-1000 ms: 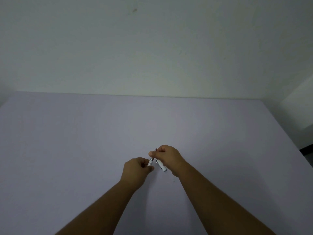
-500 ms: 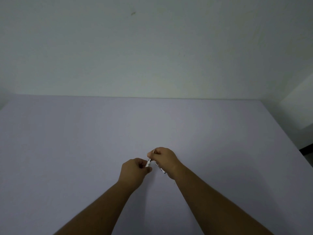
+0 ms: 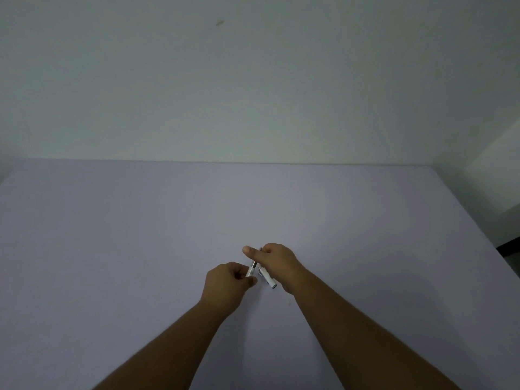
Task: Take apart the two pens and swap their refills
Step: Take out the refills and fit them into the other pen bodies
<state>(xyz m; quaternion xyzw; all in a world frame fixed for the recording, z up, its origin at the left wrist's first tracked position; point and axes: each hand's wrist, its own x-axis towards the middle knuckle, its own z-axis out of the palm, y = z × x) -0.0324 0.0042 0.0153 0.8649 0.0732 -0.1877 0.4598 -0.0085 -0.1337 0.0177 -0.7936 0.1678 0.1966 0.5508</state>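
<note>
- Pale wall [image 3: 253, 80] behind; bare lilac table [image 3: 112, 235] fills the lower view, dim light, nothing else lying on it that I can see.
- My left hand [image 3: 228, 280] is curled, thumb and fingers pinched on the lower end of a white pen piece [image 3: 250, 270].
- That piece runs up and right into my right hand [image 3: 277, 263], whose thumb and forefinger are closed on its upper, darker end.
- A second white barrel [image 3: 267, 277] pokes out under my right palm, tucked in the same fist and angled down-right.
- Change since a second ago: hands have drifted slightly apart and my right thumb now sits higher, so more of the piece shows between them.
- Reading: I am likely pulling or unscrewing a section, or drawing the refill out; too small to tell which.
- Swap itself looks not yet done; no loose parts show on the table.
- Risk: small parts may slip from the crowded right fist.
</note>
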